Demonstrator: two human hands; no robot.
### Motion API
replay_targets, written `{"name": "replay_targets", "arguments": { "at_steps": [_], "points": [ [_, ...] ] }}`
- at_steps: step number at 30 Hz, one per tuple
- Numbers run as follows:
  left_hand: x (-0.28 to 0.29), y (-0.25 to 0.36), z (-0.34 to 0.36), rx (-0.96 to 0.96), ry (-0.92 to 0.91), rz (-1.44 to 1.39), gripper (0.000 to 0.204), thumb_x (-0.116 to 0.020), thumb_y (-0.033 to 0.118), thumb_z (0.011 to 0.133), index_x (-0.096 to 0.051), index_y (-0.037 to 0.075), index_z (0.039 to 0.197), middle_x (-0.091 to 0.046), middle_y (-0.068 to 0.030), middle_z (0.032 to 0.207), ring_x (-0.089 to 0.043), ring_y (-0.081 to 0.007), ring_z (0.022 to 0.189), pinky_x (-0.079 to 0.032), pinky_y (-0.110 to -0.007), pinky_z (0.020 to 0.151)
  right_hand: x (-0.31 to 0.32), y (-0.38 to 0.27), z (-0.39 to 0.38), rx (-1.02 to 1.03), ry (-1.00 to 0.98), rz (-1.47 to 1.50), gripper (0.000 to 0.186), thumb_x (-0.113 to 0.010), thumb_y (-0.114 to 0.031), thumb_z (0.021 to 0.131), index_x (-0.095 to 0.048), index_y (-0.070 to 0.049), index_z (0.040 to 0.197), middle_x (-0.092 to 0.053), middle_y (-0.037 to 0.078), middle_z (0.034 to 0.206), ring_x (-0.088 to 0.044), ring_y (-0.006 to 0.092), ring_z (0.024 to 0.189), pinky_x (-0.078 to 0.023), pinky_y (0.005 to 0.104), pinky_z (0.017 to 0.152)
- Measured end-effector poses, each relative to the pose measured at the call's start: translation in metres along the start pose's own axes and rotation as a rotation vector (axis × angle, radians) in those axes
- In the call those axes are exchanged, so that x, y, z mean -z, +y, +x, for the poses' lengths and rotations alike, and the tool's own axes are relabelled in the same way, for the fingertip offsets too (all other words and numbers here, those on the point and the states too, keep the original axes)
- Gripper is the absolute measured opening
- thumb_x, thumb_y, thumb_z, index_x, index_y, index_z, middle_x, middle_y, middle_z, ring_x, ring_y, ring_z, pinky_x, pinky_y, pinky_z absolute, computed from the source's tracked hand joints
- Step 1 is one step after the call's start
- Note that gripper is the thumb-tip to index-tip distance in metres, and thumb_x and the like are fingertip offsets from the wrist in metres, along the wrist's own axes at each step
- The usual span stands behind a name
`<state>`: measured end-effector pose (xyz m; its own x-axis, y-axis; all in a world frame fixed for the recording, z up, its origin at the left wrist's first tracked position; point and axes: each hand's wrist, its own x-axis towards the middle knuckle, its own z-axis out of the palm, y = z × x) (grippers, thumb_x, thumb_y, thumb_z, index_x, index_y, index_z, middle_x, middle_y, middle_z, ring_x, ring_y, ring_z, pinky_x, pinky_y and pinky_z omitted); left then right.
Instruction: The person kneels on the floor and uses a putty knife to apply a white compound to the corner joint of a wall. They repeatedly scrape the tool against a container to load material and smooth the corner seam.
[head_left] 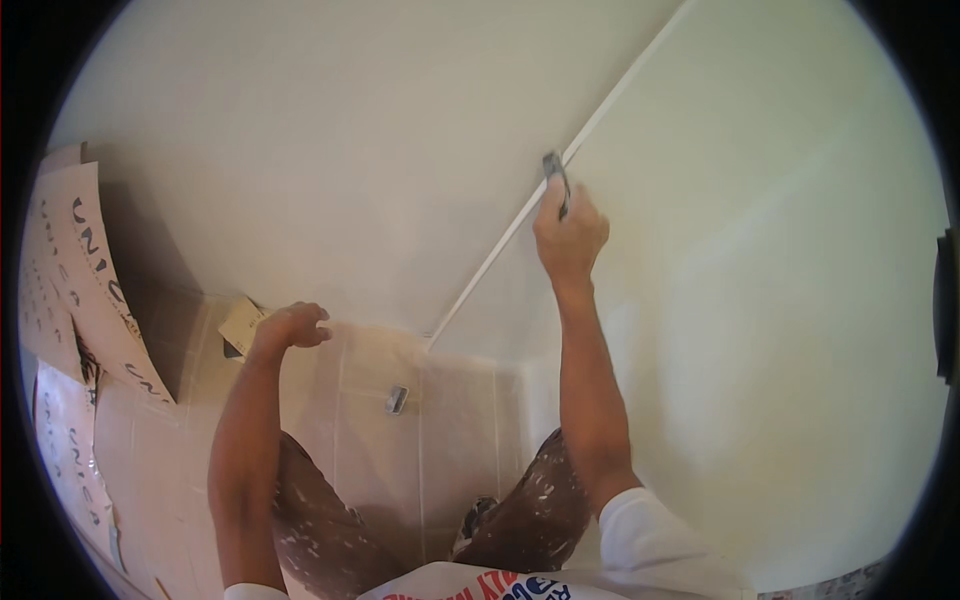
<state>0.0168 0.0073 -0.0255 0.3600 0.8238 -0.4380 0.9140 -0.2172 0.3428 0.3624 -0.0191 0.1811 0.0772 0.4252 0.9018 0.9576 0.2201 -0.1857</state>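
My right hand (572, 235) is closed around a small grey hand tool (555, 170), whose exact kind I cannot make out. The tool's upper end lies at the narrow white strip (490, 262) running up the corner between two pale walls. My left hand (293, 325) hangs low near the foot of the left wall, fingers loosely curled but apart, with nothing seen in it. Just beside it, a yellowish piece of sheet (240, 325) leans against the wall. A small grey-and-white rectangular object (397, 400) lies on the floor between my arms.
Large curved cardboard sheets (120, 290) with dark print stand at the left against the wall. The tiled floor (370, 450) lies under my paint-spattered trousers (330, 510). A smooth pale wall (760, 300) rises close on the right.
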Motion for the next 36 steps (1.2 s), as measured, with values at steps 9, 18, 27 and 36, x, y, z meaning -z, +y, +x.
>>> {"name": "replay_targets", "arguments": {
  "at_steps": [9, 18, 27, 36],
  "points": [
    [0.003, 0.006, -0.006, -0.002, 0.001, -0.024, 0.053, -0.061, 0.039, 0.088, -0.054, 0.014, 0.134, -0.052, -0.0113, 0.138, -0.046, -0.0291, 0.130, -0.039, -0.041, 0.108, -0.001, 0.005, 0.010, 0.056, 0.032, -0.051, 0.030, -0.061, -0.018, 0.090, -0.052, -0.006, 0.063, -0.046, 0.009, 0.044, -0.047, 0.0273, 0.036, -0.037, 0.0377, 0.039],
    [0.007, -0.001, -0.008, -0.047, 0.029, 0.003, 0.056, -0.059, 0.042, 0.087, -0.055, 0.011, 0.133, -0.051, -0.0110, 0.139, -0.043, -0.0294, 0.132, -0.037, -0.043, 0.109, 0.006, -0.006, 0.013, 0.032, 0.007, -0.053, 0.026, -0.063, -0.018, 0.088, -0.055, -0.006, 0.066, -0.051, 0.011, 0.045, -0.051, 0.0276, 0.036, -0.039, 0.0365, 0.037],
    [0.010, 0.001, -0.017, -0.056, 0.056, 0.040, 0.054, -0.062, 0.038, 0.088, -0.054, 0.010, 0.134, -0.052, -0.0134, 0.137, -0.046, -0.0303, 0.130, -0.038, -0.041, 0.108, 0.004, -0.005, 0.006, 0.044, 0.040, -0.026, 0.027, -0.061, -0.017, 0.090, -0.055, -0.005, 0.067, -0.050, 0.011, 0.045, -0.049, 0.0299, 0.037, -0.038, 0.0392, 0.039],
    [0.016, 0.007, -0.030, -0.024, 0.058, 0.038, 0.053, -0.061, 0.038, 0.088, -0.054, 0.012, 0.133, -0.053, -0.0104, 0.137, -0.046, -0.0289, 0.130, -0.038, -0.041, 0.108, -0.001, 0.009, -0.016, 0.111, 0.078, -0.028, 0.029, -0.061, -0.019, 0.090, -0.053, -0.006, 0.066, -0.046, 0.010, 0.043, -0.046, 0.0285, 0.034, -0.036, 0.0377, 0.038]
  ]
}}
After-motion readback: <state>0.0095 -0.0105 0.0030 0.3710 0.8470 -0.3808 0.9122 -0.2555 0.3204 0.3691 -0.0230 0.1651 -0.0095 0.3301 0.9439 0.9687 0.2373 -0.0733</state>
